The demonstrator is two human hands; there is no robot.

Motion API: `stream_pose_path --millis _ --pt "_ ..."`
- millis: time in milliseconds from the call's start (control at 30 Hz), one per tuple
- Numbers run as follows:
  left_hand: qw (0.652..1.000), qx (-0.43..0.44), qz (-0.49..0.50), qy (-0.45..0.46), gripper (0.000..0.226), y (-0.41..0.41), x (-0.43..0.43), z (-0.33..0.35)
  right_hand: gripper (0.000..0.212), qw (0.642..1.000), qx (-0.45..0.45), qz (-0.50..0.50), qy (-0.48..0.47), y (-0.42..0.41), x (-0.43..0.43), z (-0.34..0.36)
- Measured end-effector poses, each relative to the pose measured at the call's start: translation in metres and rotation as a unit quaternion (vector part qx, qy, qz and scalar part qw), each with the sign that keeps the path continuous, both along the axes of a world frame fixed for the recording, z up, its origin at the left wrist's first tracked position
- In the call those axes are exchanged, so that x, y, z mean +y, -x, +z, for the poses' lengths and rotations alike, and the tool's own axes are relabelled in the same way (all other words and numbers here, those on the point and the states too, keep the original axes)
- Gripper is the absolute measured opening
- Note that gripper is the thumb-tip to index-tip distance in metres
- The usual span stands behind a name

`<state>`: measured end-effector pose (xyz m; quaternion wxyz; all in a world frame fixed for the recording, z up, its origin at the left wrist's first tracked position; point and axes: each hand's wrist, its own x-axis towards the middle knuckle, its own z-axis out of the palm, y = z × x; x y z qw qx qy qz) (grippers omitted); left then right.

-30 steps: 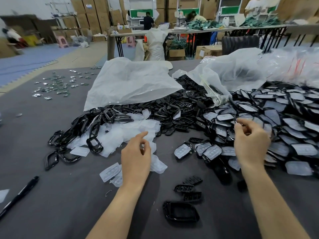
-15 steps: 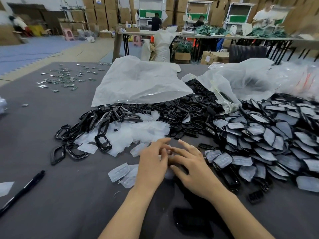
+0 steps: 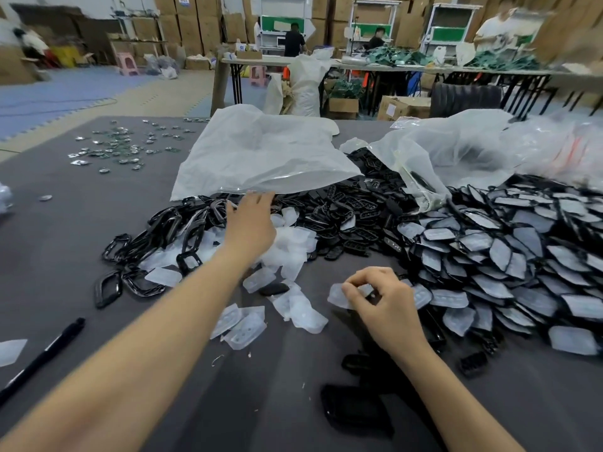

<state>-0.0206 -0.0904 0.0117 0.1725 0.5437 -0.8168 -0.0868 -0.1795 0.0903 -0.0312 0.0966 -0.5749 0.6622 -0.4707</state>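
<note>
My left hand [image 3: 250, 220] is stretched far forward over the heap of black plastic frames [image 3: 169, 230], its fingers extended near the edge of the white plastic bag [image 3: 261, 154]. Nothing is visibly held in it. My right hand [image 3: 381, 301] hovers low over the grey table mat [image 3: 65, 243] and pinches a translucent rubber keypad [image 3: 337, 296] with a small black part between curled fingers. More translucent keypads [image 3: 287, 252] lie loose between the hands. A black shell [image 3: 355, 411] sits near the front edge.
A large pile of black shells with clear pads [image 3: 509, 256] fills the right side. Black button inserts [image 3: 346, 216] are heaped in the middle. A second bag [image 3: 456, 154] lies behind. A black pen [image 3: 42, 357] lies at left, small metal parts [image 3: 120, 145] far left.
The hands were together at the centre; my left hand has since reached forward to the black frames, while my right hand stayed near and now holds the translucent keypad.
</note>
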Motion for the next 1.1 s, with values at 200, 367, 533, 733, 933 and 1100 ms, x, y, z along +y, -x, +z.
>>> stream_pose_path --millis 200,367,533,733,933,1100 --pt "0.990 -0.138 -0.013 0.023 0.023 0.000 -0.029 0.003 0.011 0.996 0.077 0.020 -0.037 0.003 -0.002 -0.004" --pt "0.989 -0.142 -0.051 -0.008 0.021 0.001 -0.036 0.017 0.028 0.990 0.124 0.010 -0.064 0.008 -0.002 -0.004" --pt "0.983 -0.083 -0.145 0.074 0.033 0.033 -0.019 0.034 0.023 0.988 0.141 -0.026 -0.060 0.007 -0.002 -0.009" --pt "0.962 -0.051 -0.240 0.120 0.034 0.104 0.035 -0.018 0.017 0.983 0.155 -0.094 -0.030 0.007 -0.001 -0.002" --pt "0.964 -0.111 -0.207 0.122 0.029 0.124 0.037 -0.049 0.016 0.979 0.159 -0.128 0.021 0.007 0.005 0.000" --pt "0.960 -0.062 -0.245 0.122 0.024 0.117 0.031 -0.048 0.018 0.981 0.134 -0.138 0.028 0.011 0.003 0.002"
